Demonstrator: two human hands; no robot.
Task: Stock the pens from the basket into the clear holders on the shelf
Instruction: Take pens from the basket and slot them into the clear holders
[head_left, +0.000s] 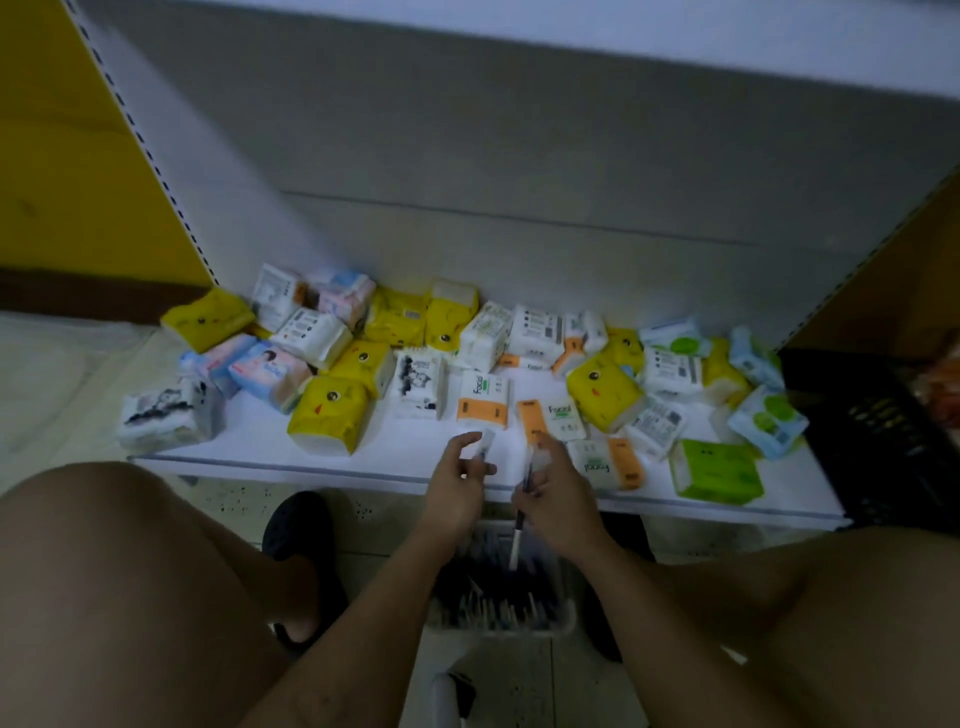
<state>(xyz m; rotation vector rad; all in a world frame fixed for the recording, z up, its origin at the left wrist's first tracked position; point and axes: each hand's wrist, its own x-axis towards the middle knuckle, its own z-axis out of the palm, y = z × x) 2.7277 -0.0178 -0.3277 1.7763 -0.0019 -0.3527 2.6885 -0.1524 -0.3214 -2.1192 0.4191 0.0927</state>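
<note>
Right hand (558, 499): fingers are curled round a pen (517, 538) and grip it near its upper half.
Pen: it stands almost upright, a little tilted. The dark part is at the fingers and the white end points down out of the hand, toward the basket (498, 627). The upper end is hidden behind the fingers and blurred.
Left hand (457, 486): just beside the right hand, not touching it. Thumb and fingers pinch a small pale piece (485, 440) at the fingertips; it is too blurred to tell what it is.
Both hands: over the front edge of the shelf (249, 441), between the person's two bare knees.
Basket: white, on the floor directly below the hands. The lower end of the held pen hangs above its opening.
Pens (493, 584): many lie in the basket in a dark, mixed heap, well below the fingers.
Shelf: low and white, with a grey back panel behind it.
Tissue packs (327, 410): scattered along the shelf in no order — yellow, white, pink, blue, orange-and-white and one green. The orange-and-white ones lie nearest to the hands.
Black crate (872, 431): at the right end of the shelf.
Shoe (296, 525): dark, on the floor left of the basket.
</note>
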